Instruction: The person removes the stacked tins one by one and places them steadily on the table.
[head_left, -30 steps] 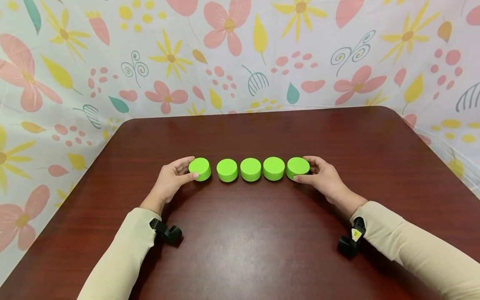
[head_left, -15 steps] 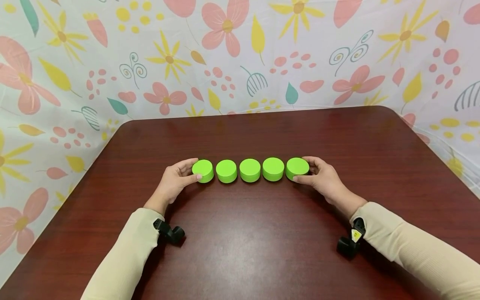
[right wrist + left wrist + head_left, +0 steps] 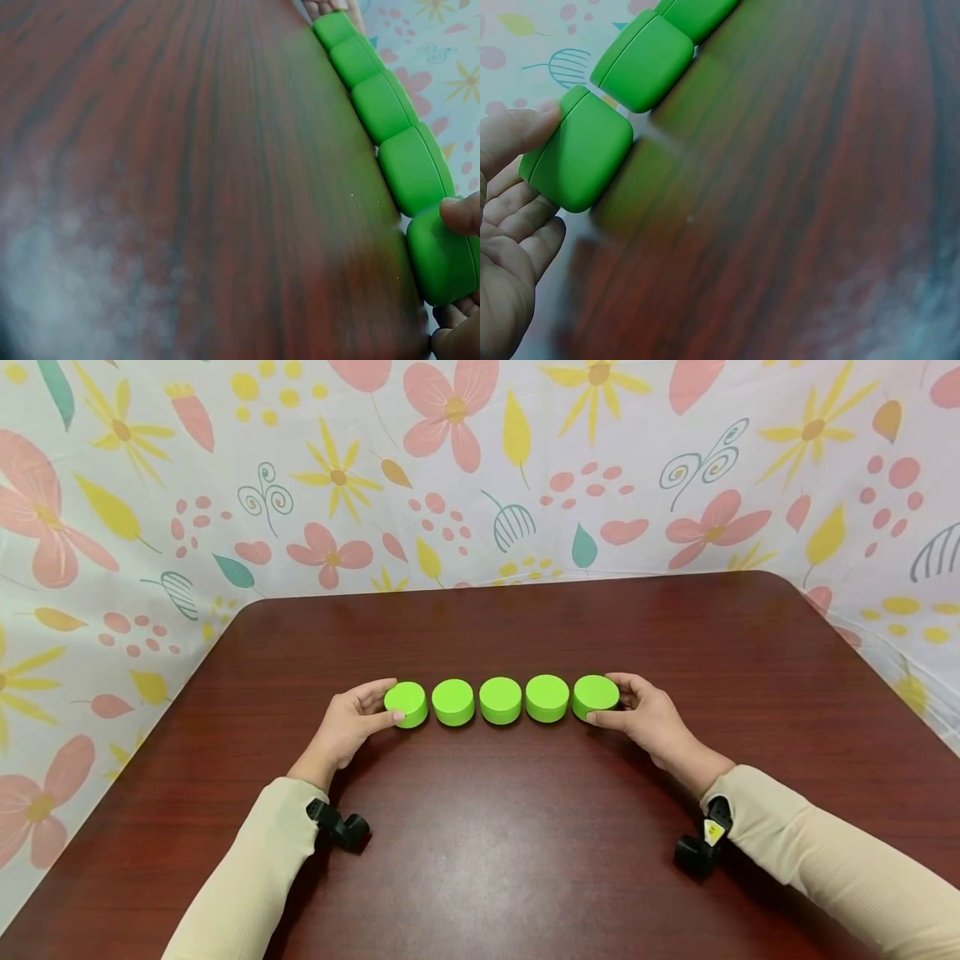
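Several bright green round discs lie in a row on the dark red-brown table (image 3: 495, 827). My left hand (image 3: 352, 722) grips the leftmost disc (image 3: 406, 702) between thumb and fingers; in the left wrist view that disc (image 3: 581, 154) sits against my fingers (image 3: 514, 214), beside a second disc (image 3: 643, 61). My right hand (image 3: 645, 710) grips the rightmost disc (image 3: 596, 695), shown up close in the right wrist view (image 3: 442, 255) under my thumb. The middle discs (image 3: 500, 699) stand between, nearly touching.
A flowered cloth (image 3: 480, 468) hangs behind and around the table. The table's far edge (image 3: 517, 587) runs close to the cloth. Small black cameras sit at my left wrist (image 3: 337, 827) and right wrist (image 3: 697, 847).
My left hand has slid the leftmost disc to the right, closing its gap to the second disc. The right hand and the other discs have barely moved.
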A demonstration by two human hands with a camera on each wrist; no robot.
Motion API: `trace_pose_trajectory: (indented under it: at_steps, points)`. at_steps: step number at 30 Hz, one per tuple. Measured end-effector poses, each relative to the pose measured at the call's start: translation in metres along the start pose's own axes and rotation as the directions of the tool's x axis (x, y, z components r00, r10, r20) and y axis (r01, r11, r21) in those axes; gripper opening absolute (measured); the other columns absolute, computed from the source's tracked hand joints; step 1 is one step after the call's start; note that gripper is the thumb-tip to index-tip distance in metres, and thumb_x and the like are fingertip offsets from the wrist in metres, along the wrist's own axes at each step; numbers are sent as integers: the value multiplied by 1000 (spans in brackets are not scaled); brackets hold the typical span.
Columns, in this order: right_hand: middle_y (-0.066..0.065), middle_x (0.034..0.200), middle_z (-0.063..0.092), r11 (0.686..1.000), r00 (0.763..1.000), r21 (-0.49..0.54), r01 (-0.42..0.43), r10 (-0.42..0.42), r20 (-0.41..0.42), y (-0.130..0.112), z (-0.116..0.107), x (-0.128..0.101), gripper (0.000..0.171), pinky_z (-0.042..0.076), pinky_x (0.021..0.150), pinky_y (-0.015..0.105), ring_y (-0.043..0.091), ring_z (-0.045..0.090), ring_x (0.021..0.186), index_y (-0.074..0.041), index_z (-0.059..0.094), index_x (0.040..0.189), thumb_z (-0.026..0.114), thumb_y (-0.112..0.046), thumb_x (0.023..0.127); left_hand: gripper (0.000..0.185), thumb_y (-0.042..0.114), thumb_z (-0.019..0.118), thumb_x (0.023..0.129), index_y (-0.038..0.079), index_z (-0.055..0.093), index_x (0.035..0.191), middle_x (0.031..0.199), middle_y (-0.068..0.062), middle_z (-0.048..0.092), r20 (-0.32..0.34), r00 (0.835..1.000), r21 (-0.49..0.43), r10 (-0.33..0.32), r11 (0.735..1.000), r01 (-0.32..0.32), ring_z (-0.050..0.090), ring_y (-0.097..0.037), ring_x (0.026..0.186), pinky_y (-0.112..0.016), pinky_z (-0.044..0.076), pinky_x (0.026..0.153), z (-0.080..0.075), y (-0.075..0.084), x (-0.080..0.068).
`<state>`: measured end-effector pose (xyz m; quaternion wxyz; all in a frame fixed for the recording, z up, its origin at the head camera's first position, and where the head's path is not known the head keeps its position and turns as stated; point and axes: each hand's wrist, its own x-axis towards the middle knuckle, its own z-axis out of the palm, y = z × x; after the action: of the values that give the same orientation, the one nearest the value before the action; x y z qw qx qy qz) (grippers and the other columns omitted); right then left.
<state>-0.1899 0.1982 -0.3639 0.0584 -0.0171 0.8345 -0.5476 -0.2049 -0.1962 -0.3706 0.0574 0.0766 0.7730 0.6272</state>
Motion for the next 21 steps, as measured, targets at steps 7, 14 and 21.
trace_pose_trajectory:
  at_steps: [7, 14, 21]
  points:
    - [20, 128, 50, 1000, 1000, -10, -4, 4, -9, 0, 0, 0, 73, 44, 74, 11, 2, 51, 99, 0, 36, 138, 74, -14, 78, 58, -5, 64, 82, -5, 41, 136, 136, -21, 45, 18, 1000, -8, -9, 1000, 9, 43, -32, 127, -16, 48, 82, -1, 0, 1]
    - [22, 131, 47, 1000, 1000, 16, -14, 14, 3, 0, -1, -2, 77, 44, 73, 9, 19, 50, 113, 0, 30, 141, 73, -11, 78, 59, -5, 63, 83, -5, 39, 137, 138, -21, 44, 42, 999, -28, -10, 1000, 11, 43, -33, 126, -16, 48, 82, 0, -1, 2]
    - [24, 139, 38, 999, 998, 3, -43, 43, 38, -3, -5, -7, 83, 41, 92, 28, 34, 33, 133, 0, 23, 144, 73, -14, 79, 62, -6, 63, 83, -3, 36, 139, 142, -20, 39, 46, 998, -38, 33, 999, -32, 37, -29, 132, -23, 42, 96, -3, -4, -1]
